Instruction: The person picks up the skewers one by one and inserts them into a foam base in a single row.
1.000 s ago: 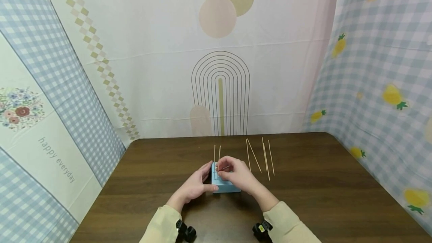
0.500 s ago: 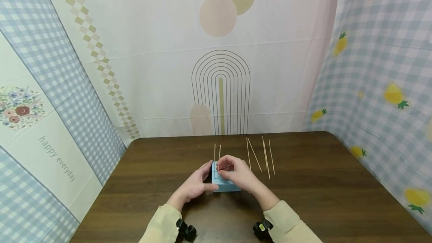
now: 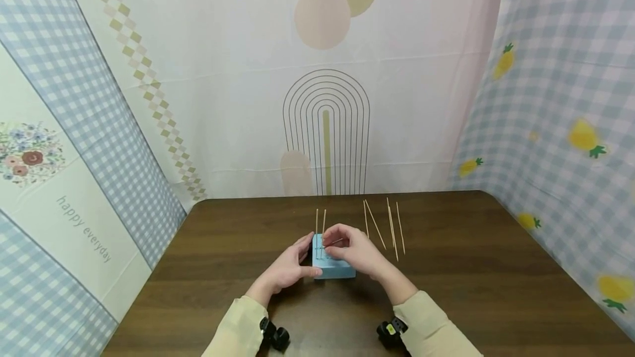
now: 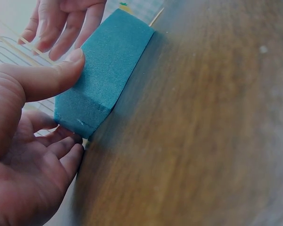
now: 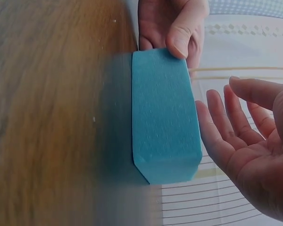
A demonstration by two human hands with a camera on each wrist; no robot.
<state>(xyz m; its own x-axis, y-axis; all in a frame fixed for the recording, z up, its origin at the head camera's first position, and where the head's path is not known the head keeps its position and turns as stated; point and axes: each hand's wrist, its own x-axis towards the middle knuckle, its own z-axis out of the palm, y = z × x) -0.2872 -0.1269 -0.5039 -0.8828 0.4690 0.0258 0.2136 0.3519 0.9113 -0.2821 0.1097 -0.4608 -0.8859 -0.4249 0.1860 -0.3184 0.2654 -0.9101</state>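
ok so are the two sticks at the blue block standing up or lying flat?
Standing up: in the head view, the two sticks rise side by side from the blue block.

A blue block (image 3: 335,272) with flat faces lies on the table (image 3: 238,225), roughly midway between the left and right edges and set in from the far edge, its long near side about parallel to that edge. Two thin, straight, pale sticks, the left stick (image 3: 317,225) and the right stick (image 3: 324,222), stand upright side by side from its top, toward its left end.
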